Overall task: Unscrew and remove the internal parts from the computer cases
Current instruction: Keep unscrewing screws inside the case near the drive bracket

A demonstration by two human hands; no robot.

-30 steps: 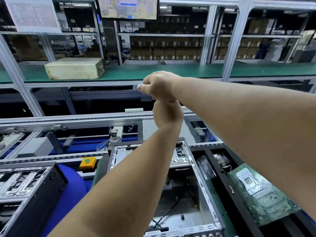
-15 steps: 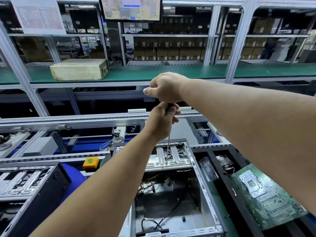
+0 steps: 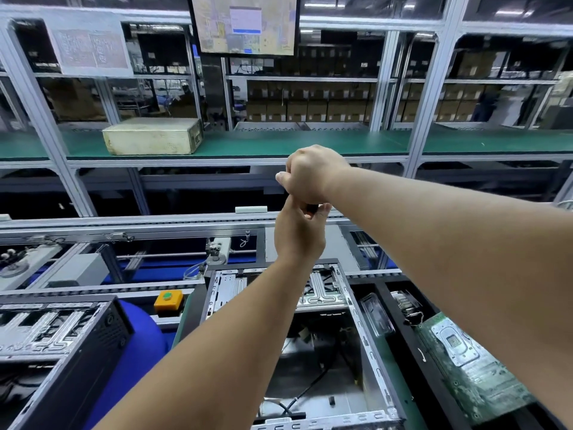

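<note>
Factory line with green shelf (image 3: 279,144) behind. Open computer case (image 3: 366,330) sits directly below both hands. Right hand (image 3: 313,175) fisted over screwdriver handle (image 3: 311,208), left hand (image 3: 299,234) just under it, fingers curled round the tool. Long axis looks vertical, pointing down into case. Shaft and tip hidden behind left forearm; screw not visible. Circuit board (image 3: 471,377) lies right of case.

Head-worn view, forward and downward.
</note>
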